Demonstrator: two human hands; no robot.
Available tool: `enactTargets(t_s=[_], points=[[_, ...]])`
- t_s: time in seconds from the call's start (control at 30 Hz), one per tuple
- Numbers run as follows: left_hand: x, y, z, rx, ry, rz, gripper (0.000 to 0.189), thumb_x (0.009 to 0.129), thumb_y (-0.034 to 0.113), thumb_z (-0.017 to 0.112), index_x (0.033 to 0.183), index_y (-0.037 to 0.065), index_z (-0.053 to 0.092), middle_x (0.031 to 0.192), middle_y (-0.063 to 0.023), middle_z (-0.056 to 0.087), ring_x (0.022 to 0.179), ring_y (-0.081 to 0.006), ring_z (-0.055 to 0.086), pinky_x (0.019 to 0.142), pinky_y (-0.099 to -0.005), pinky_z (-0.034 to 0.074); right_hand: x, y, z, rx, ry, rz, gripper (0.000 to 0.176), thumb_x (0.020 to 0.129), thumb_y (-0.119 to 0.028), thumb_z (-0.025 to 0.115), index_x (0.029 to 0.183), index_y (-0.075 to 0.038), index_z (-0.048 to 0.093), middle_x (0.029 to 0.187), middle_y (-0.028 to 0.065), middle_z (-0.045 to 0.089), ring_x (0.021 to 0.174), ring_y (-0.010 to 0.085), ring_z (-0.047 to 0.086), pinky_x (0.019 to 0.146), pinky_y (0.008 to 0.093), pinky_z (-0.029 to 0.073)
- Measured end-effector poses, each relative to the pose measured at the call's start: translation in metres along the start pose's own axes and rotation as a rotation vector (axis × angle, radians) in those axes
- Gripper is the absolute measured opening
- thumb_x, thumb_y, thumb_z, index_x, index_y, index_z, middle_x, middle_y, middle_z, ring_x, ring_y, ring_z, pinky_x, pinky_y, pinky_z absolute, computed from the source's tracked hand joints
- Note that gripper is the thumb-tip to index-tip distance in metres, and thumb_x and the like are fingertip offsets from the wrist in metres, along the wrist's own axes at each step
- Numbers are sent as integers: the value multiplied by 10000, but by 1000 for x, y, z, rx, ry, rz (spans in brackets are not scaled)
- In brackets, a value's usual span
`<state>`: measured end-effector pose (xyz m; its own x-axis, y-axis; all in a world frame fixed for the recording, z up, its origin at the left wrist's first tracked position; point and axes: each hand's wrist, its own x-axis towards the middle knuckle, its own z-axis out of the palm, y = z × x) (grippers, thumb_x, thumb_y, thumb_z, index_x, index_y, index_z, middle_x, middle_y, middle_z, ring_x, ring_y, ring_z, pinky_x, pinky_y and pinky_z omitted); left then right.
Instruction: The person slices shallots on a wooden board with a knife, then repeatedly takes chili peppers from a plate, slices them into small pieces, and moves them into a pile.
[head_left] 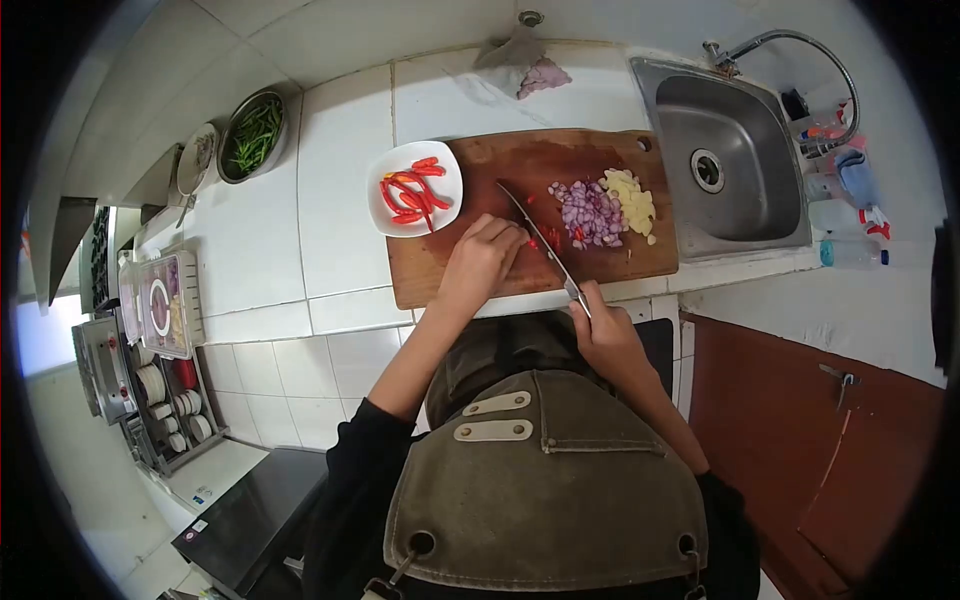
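Note:
My right hand [603, 335] is wrapped round the handle of a knife [545, 240], whose blade points up and left over the wooden cutting board [440, 270]. Beside the blade, my left hand [482, 255] has its fingers curled down on a red chili [532, 243], mostly hidden under the fingertips. Small cut red pieces lie just right of the blade. Further right on the board are chopped purple shallots [592, 212] and a pile of pale yellow pieces [632, 200]. A white bowl [447, 206] of red chilies [408, 197] rests on the board's upper left corner.
A metal sink [735, 215] with a curved faucet [800, 38] adjoins the board's right side, with bottles [845, 253] beyond it. At the left stand a metal bowl of green chilies [255, 135] and a clear plastic container [163, 305]. A plastic bag [510, 62] hangs behind the board.

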<state>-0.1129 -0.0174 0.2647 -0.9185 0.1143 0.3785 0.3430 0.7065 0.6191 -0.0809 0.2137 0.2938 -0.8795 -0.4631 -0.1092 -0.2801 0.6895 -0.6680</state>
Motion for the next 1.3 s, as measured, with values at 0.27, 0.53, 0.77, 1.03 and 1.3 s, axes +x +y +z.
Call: enactTargets(t_s=[0.27, 0.53, 0.77, 1.03, 1.3], points=[[-3, 3, -2, -37, 33, -17, 82, 817, 16, 697, 893, -9, 678, 955, -113, 665, 916, -301, 624, 806, -396, 524, 43, -21, 18, 140, 5, 104, 196, 1011, -190, 490, 1125, -43, 429, 687, 287, 601, 691, 515, 599, 608, 594, 428], [-3, 4, -1, 1, 37, 7, 113, 808, 19, 689, 916, -13, 680, 971, -101, 656, 918, -283, 614, 841, -382, 530, 29, -26, -2, 154, 10, 60, 170, 1008, -156, 502, 1110, -42, 429, 714, 267, 611, 704, 497, 608, 602, 568, 436], [-5, 0, 3, -34, 18, 4, 105, 812, 14, 683, 914, -5, 666, 970, -102, 655, 916, -286, 614, 839, -384, 530, 6, -18, 4, 88, 47, -19, 169, 998, -145, 514, 1102, -29, 449, 686, 227, 600, 633, 451, 612, 580, 544, 453], [-3, -1, 1, -75, 1, -25, 100, 814, 11, 703, 907, -5, 672, 968, -122, 669, 922, -308, 630, 813, -396, 524, 11, -17, 21, 10, 10, 78, 174, 995, -143, 512, 1101, -21, 449, 706, 235, 601, 651, 464, 608, 599, 553, 452], [-3, 5, 8, -34, 25, -36, 108, 823, 8, 693, 929, 0, 672, 961, -125, 672, 912, -325, 625, 809, -398, 517, 10, -16, 0, 273, 75, 101, 162, 1009, -153, 513, 1088, -26, 451, 718, 254, 573, 717, 505, 574, 628, 541, 413]])
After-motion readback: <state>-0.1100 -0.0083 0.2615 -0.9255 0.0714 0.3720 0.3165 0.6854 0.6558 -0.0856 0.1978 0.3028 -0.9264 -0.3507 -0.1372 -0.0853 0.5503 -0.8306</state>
